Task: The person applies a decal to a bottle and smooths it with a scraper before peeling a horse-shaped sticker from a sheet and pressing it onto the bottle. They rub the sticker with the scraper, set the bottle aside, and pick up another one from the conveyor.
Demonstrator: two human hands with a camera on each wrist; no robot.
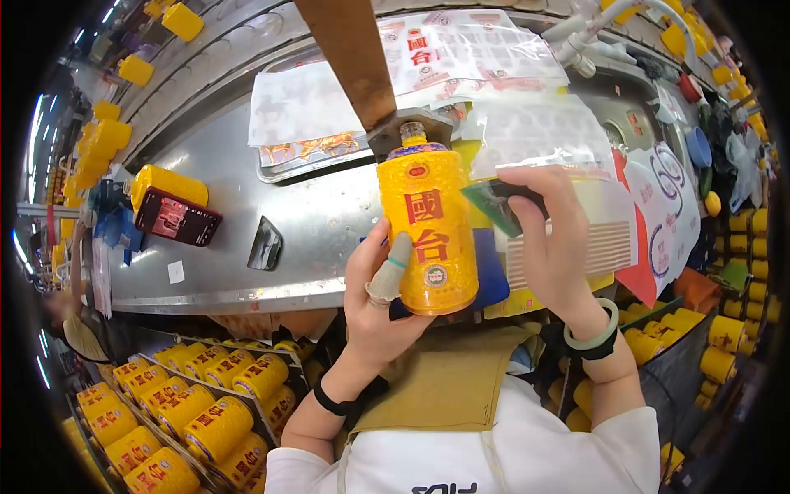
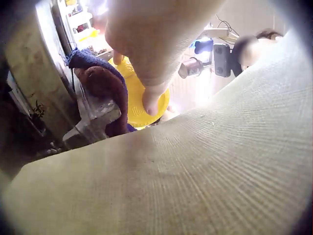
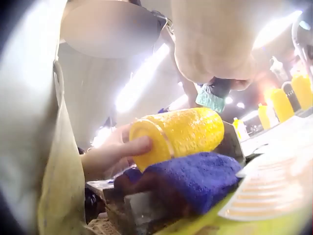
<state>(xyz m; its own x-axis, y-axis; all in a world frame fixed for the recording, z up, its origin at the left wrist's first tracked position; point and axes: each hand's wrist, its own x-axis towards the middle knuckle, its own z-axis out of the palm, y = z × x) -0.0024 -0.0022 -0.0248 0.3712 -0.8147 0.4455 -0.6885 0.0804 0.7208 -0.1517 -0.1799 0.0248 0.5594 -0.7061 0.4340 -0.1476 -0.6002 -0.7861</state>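
A yellow bottle (image 1: 428, 239) with red characters lies tilted, its neck against a dark metal bracket (image 1: 411, 128). The left hand (image 1: 374, 305) grips it by the side and base, a cloth-like cover on one finger; in the left wrist view the thumb of the left hand (image 2: 146, 63) presses on the yellow base (image 2: 139, 100). The right hand (image 1: 551, 239) pinches a dark green flat scraper-like piece (image 1: 494, 206) at the bottle's right side. In the right wrist view, the right hand (image 3: 215, 54) holds this piece (image 3: 211, 98) above the bottle (image 3: 186, 134), which lies over a blue cloth (image 3: 195, 178).
A phone (image 1: 177, 217) leans on another yellow bottle (image 1: 169, 185) at the left. A small black piece (image 1: 265, 244) lies on the metal table (image 1: 313, 214). Printed sheets (image 1: 461, 53) and striped labels (image 1: 576, 247) lie behind and right. Crates of yellow bottles (image 1: 218, 428) stand below left.
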